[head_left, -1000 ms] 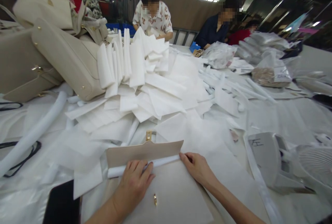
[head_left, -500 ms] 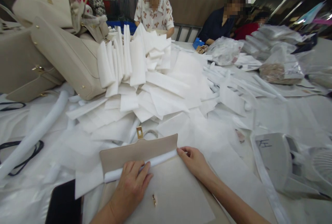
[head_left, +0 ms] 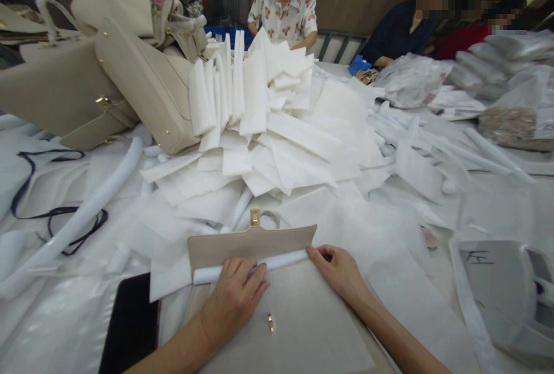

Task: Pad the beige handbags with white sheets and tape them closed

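Observation:
A beige handbag lies at the bottom centre with its flap raised and a gold clasp plate at the flap's edge. Translucent sheet covers the bag's front, and a gold turn lock pokes through it. Along the fold under the flap runs a white foam roll. My left hand rests over the roll's middle, fingers curled round it. At the roll's right end, by the flap's corner, my right hand pinches with thumb and fingertips; the roll's end is partly hidden there.
Beige handbags are piled at the back left. White foam sheets heap up beyond the flap. A black phone lies left of my left forearm, a grey fan at the right. People work across the table, near plastic bags.
The view has shifted, so the scene sits further right in the picture. Both hands stay at nearly the same places on the roll and flap.

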A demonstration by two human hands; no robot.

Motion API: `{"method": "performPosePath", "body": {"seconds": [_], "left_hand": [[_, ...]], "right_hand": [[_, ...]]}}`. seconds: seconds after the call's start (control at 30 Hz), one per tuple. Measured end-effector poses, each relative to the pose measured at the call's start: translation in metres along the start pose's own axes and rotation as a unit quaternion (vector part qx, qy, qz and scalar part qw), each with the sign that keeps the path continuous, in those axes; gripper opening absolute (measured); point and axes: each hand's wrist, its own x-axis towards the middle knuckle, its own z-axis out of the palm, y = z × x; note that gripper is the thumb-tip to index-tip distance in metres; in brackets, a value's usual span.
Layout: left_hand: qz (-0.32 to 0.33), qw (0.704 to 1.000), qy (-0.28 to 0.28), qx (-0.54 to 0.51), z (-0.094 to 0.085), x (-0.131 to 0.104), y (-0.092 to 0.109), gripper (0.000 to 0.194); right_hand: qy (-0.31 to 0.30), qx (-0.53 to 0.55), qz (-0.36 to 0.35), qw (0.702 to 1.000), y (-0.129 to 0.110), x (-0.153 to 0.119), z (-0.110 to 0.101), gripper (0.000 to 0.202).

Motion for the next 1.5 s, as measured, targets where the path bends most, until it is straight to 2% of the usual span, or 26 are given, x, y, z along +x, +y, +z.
{"method": "performPosePath", "body": {"seconds": [0.1, 0.37, 0.53, 0.6, 0.63, 0.7, 0.77, 0.8, 0.83, 0.87, 0.97, 1.03, 1.13, 1.3, 1.43, 1.5], "left_hand": [[0.003, 1.000, 0.005, 0.001, 0.002, -0.001, -0.001, 0.025], [0.010, 1.000, 0.007, -0.004, 0.001, 0.000, -0.001, 0.027], [0.017, 1.000, 0.006, -0.006, 0.002, 0.001, 0.000, 0.028], [0.023, 1.000, 0.006, -0.003, 0.004, 0.002, 0.001, 0.028], [0.024, 1.000, 0.003, -0.002, 0.004, 0.002, 0.001, 0.028], [0.025, 1.000, -0.003, -0.006, 0.004, 0.003, 0.001, 0.027], [0.024, 1.000, -0.006, -0.012, 0.004, 0.004, 0.001, 0.027], [0.024, 1.000, -0.008, -0.012, 0.003, 0.004, 0.001, 0.026], [0.024, 1.000, -0.009, -0.012, 0.002, 0.004, 0.000, 0.026], [0.022, 1.000, -0.011, -0.010, 0.001, 0.004, 0.000, 0.027], [0.009, 1.000, -0.024, -0.011, -0.003, 0.005, -0.001, 0.030], [-0.001, 0.999, -0.034, -0.016, -0.004, 0.005, -0.001, 0.030], [-0.003, 0.999, -0.037, -0.022, -0.003, 0.004, -0.002, 0.027], [0.003, 0.999, -0.031, -0.021, -0.002, 0.004, -0.004, 0.028], [0.004, 0.998, -0.055, -0.014, -0.005, 0.006, -0.005, 0.028], [0.000, 0.998, -0.055, -0.011, -0.006, 0.007, -0.005, 0.027]], "right_hand": [[0.016, 0.028, -0.010, 0.999, 0.003, 0.000, 0.003, 0.048], [0.033, 0.092, 0.037, 0.995, 0.006, 0.002, 0.005, 0.046], [0.035, 0.071, 0.022, 0.997, 0.016, -0.001, 0.006, 0.043], [0.055, 0.026, -0.028, 0.998, 0.016, -0.005, 0.001, 0.042], [0.083, -0.001, -0.075, 0.994, 0.011, -0.006, -0.004, 0.042], [0.163, -0.047, -0.198, 0.965, -0.009, -0.004, -0.015, 0.038], [0.196, -0.093, -0.308, 0.926, -0.042, 0.008, -0.024, 0.031], [0.148, -0.132, -0.342, 0.918, -0.061, 0.018, -0.026, 0.029], [0.059, -0.201, -0.360, 0.909, -0.080, 0.030, -0.025, 0.027], [-0.028, -0.280, -0.349, 0.894, -0.096, 0.044, -0.021, 0.026], [-0.110, -0.337, -0.317, 0.880, -0.125, 0.079, 0.001, 0.018], [-0.122, -0.347, -0.309, 0.877, -0.128, 0.089, 0.016, 0.019], [-0.099, -0.348, -0.312, 0.878, -0.122, 0.083, 0.027, 0.018], [-0.051, -0.319, -0.322, 0.890, -0.117, 0.073, 0.029, 0.033], [-0.065, -0.287, -0.314, 0.902, -0.120, 0.086, 0.032, 0.023], [-0.079, -0.270, -0.327, 0.902, -0.123, 0.086, 0.024, 0.022]]}}
